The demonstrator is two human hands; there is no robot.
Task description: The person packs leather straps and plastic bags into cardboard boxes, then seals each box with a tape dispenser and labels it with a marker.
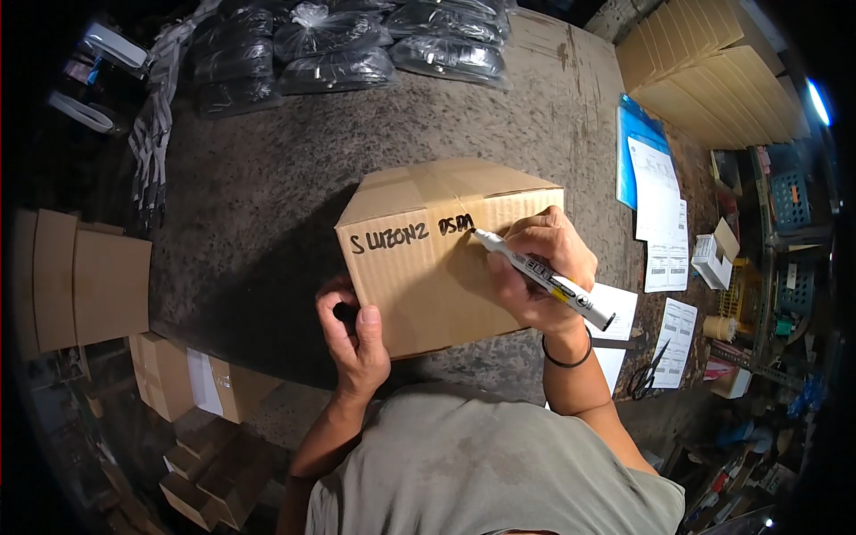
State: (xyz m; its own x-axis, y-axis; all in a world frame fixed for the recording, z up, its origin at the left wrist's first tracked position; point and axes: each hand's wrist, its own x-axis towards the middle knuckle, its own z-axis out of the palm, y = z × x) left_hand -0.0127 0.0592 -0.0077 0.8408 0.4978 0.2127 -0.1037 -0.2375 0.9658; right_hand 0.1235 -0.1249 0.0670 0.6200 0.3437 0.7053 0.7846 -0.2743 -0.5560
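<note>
A taped cardboard box (428, 294) sits on the dark worktable with its lettered side facing me. Black handwriting across the upper part of that side reads roughly "S LUZON2 DSDA". My right hand (548, 267) is closed around a white marker (548, 276), and its tip touches the cardboard at the last letter. At the box's lower left edge, my left hand (355, 343) grips the side with its thumb on the front. Something small and dark shows between that thumb and the fingers; I cannot make out what it is.
Black plastic-wrapped bundles (334, 62) lie at the table's far side. Printed papers (660, 196) and scissors (649, 370) are on the right, near stacked flat cartons (713, 80). More cardboard boxes (98, 281) stand at left. Shelving lines the right edge.
</note>
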